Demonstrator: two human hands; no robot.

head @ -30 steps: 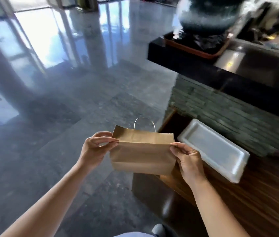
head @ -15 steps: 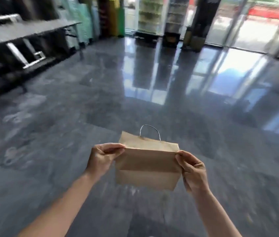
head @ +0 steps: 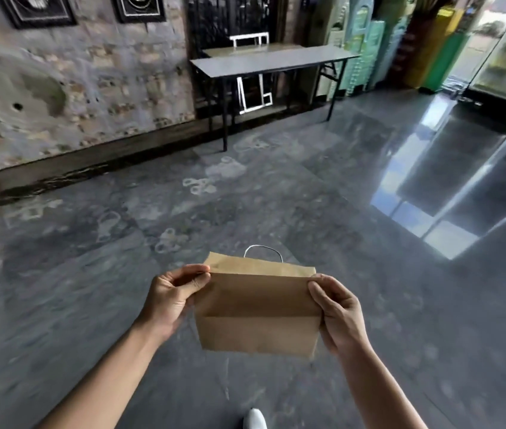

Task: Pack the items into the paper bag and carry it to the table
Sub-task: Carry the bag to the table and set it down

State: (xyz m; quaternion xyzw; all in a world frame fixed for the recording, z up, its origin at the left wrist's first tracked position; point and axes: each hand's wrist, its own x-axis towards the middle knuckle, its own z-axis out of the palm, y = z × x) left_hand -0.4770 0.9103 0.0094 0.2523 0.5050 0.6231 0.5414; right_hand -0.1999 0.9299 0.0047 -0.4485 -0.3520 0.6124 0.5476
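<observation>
- Dark polished floor (head: 276, 187) filled most of the view, stained with pale ring marks and glossy with window reflections on the right.
- Worn brick wall (head: 75, 88) ran along the left, with two dark frames hung near its top.
- Against the far wall stood a long grey bench (head: 273, 61) on thin black legs, its top bare as far as could be seen, well apart from the person.
- Stacked green and yellow crates (head: 369, 48) stood to the right of the bench.
- Brown paper bag (head: 258, 314) was held in the air in front of the person, above the floor, its top folded over toward the camera and a thin wire-like handle (head: 263, 251) arching up behind the fold.
- Left hand (head: 172, 297) pinched the bag's upper left corner, fingers closed on the fold.
- Right hand (head: 340, 311) gripped the bag's right edge, thumb on the front, fingers wrapped behind.
- White shoe tip (head: 255, 419) showed at the bottom edge.
</observation>
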